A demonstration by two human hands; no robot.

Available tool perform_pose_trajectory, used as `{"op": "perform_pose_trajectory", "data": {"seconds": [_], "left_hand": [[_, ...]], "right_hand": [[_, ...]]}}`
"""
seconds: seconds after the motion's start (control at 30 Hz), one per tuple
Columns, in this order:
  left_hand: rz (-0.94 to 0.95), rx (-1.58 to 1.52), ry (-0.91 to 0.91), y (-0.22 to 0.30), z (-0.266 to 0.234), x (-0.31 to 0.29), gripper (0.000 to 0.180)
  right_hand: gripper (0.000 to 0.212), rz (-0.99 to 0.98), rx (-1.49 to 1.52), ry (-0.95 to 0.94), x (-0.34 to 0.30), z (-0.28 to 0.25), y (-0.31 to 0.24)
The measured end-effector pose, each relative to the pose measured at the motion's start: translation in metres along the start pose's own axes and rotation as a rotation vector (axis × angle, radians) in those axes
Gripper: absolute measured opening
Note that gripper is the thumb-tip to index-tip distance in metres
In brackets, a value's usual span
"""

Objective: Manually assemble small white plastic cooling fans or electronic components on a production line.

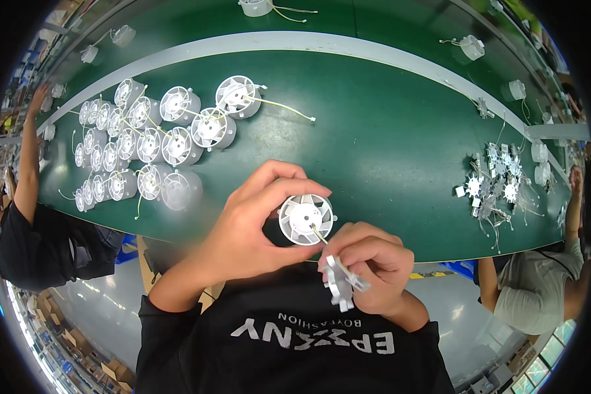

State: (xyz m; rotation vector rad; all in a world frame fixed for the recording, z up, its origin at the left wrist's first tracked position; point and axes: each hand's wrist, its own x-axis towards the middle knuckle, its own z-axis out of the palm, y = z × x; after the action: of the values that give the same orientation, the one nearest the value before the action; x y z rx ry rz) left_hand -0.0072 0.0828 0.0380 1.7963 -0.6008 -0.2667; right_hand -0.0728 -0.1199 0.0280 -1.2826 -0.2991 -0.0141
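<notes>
My left hand (243,217) is wrapped round a small white round fan housing (297,220), its open spoked face turned up. From beside its hub a thin yellow-green wire (318,234) runs to the fingertips of my right hand (377,266). Those fingers are closed on a star-shaped silver-white part (338,285) that hangs below them, close to my chest. Whether the wire joins that part is hidden by the fingers. Both hands are above the near edge of the green table (348,164).
Rows of similar white fan housings (178,146) with wires stand at the left. On the right lies a pile of star-shaped parts (499,180) with thin leads. A raised grey rail (295,41) crosses the far side. Other people (52,246) sit to the left and right.
</notes>
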Motion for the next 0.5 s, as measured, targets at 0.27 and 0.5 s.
{"op": "perform_pose_trajectory", "data": {"seconds": [0.27,0.5], "left_hand": [[-0.382,-0.641,-0.120,-0.0033,0.0015,-0.0024,0.070],[-0.510,-0.784,-0.085,-0.0032,0.0017,-0.0001,0.074]], "right_hand": [[0.008,-0.029,-0.048,-0.012,-0.0019,0.0003,-0.0002],[0.015,-0.258,-0.275,-0.061,0.0016,-0.0016,0.0062]]}}
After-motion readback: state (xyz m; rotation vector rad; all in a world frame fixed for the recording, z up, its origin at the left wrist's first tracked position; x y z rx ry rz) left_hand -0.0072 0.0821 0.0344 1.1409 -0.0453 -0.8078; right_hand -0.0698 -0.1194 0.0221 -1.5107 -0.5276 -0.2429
